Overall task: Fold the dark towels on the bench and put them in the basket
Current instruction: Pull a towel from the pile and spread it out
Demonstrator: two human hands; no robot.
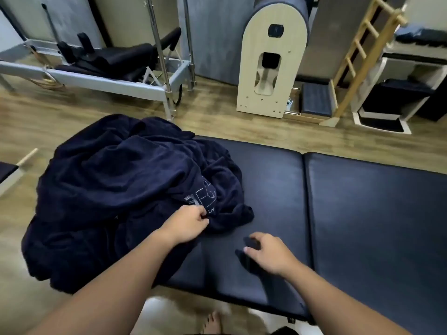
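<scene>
Nearest the camera, two bare forearms are seen reaching out over the near edge of the bench (362, 213), with a bare foot just visible on the floor below them. A fold of cloth at the near right edge of the towel pile (125, 189) is pinched between the thumb and curled fingers of the left hand (187, 222), just below the pale lettering stitched on the top towel. Nothing is held by the right hand (268, 252); its fingers are loosely bent and its fingertips are set down on the bare dark padding, just to the right of the pile and apart from it.

The dark towels are heaped unfolded on the left end of the bench, with their left side spilling over that end toward the floor. No single towel's long axis can be made out in the heap. To the right of the pile the padding is left bare across both cushions.

From the grip, the bulk of the cloth lies to the left and farther away, while the working space lies to the right. The left hand is judged the nearer to the towels, so the top towel would probably have to be drawn rightward onto the bare padding, where it could be met by the right hand. No basket is seen from this view.

Beyond the bench, exercise equipment and a wooden ladder (362, 56) are stood along the wall.
</scene>
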